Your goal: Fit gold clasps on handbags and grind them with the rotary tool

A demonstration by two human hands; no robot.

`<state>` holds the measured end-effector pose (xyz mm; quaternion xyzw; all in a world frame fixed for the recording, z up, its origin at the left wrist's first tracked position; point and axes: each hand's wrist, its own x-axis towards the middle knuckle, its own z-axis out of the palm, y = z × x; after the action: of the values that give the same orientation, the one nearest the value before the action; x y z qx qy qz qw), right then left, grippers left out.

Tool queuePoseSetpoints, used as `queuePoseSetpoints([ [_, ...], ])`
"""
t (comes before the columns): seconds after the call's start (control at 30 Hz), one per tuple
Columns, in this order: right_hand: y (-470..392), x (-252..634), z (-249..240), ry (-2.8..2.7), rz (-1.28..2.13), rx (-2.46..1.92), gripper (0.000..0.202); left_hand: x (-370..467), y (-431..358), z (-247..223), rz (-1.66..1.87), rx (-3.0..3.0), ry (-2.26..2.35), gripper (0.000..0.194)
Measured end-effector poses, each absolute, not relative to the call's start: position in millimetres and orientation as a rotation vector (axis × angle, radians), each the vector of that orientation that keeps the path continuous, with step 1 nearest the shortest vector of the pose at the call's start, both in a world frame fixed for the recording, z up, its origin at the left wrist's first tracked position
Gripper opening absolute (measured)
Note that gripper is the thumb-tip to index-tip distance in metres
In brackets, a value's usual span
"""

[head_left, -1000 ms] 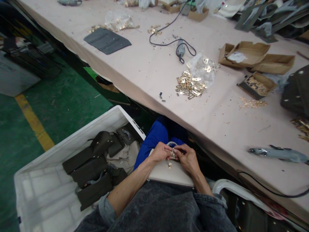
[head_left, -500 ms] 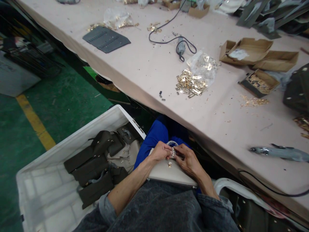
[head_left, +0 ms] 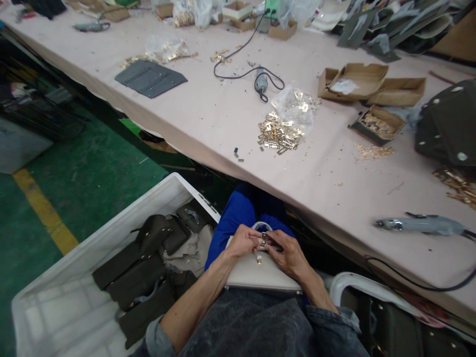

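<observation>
A light beige bag [head_left: 266, 272] with a pale handle lies across my lap on blue trousers. Near its top, a small shiny metal clasp piece [head_left: 264, 236] sits between my two hands. My left hand [head_left: 243, 241] pinches it from the left, fingers pressed together. From the right, my right hand [head_left: 285, 249] closes thumb and fingers on the same piece. Just below, a small gold turn lock [head_left: 259, 260] stands on the bag's face.
On the table [head_left: 208, 124] are a pile of gold plates [head_left: 278, 135], a grey electric screwdriver [head_left: 420, 224], small cardboard boxes [head_left: 379, 124] and a dark panel [head_left: 150, 78]. A white bin [head_left: 40, 282] with dark bags stands at the left.
The view has tilted up slightly, bringing more of the table's far side into sight. Both hands stay at the metal piece, with only slight finger movement.
</observation>
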<state>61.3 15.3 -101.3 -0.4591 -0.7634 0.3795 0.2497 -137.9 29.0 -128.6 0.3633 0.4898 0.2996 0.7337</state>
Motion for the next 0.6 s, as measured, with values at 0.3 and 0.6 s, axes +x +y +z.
queuePoseSetpoints([
  [0.3,15,59,-88,-2.168,1.090,-1.278,0.028,-139,27,-128,0.658,0.841,1.075,0.022],
  [0.6,9,57,-89,-2.263,1.037,-1.274,0.032,-139,24,-129,0.633,0.864,1.080,0.020],
])
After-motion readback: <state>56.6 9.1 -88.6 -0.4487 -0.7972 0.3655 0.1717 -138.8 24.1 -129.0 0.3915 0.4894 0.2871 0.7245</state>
